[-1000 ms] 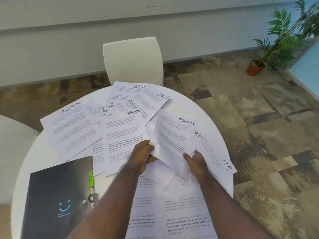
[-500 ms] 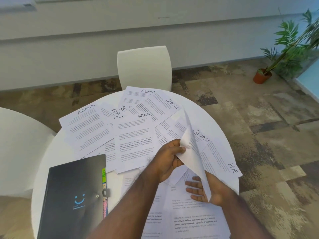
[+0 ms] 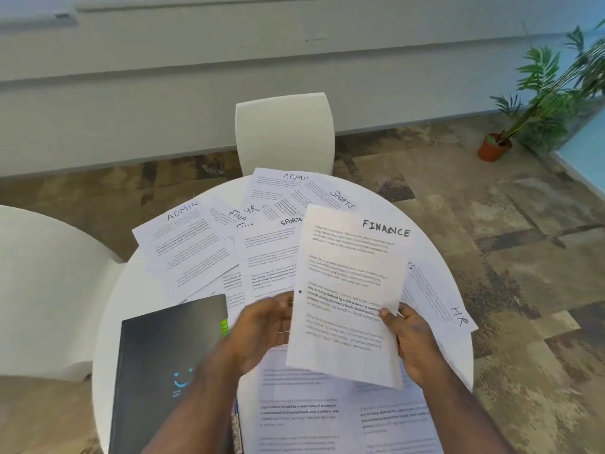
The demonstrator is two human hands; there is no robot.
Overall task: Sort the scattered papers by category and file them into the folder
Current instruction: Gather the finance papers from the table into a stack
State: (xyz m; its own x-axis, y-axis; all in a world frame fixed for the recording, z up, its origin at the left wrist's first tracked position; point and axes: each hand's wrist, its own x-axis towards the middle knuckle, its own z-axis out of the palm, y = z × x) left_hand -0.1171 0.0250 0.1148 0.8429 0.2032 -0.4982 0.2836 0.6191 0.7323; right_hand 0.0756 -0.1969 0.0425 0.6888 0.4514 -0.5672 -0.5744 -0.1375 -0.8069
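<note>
A sheet headed FINANCE [image 3: 347, 290] is held face up above the round white table [image 3: 111, 322]. My right hand [image 3: 409, 339] pinches its right edge, thumb on top. My left hand [image 3: 262, 329] is motion-blurred just beside the sheet's left edge, fingers loosely curved, with no grip visible. A black folder [image 3: 163, 371] with a blue smile mark lies shut at the near left, coloured tabs showing at its right edge. Scattered sheets cover the table: ADMIN [image 3: 186, 244], SPORTS [image 3: 271, 250], HR [image 3: 442, 306], and more under my arms.
A white chair [image 3: 284, 132] stands behind the table and another white chair [image 3: 42, 283] is close at the left. A potted plant [image 3: 494, 147] sits on the patterned carpet at the far right, by the wall.
The FINANCE sheet, folded up on edge half a second ago, now faces up flat. My right hand came up from the table to pinch its right edge; my left hand has slipped off it.
</note>
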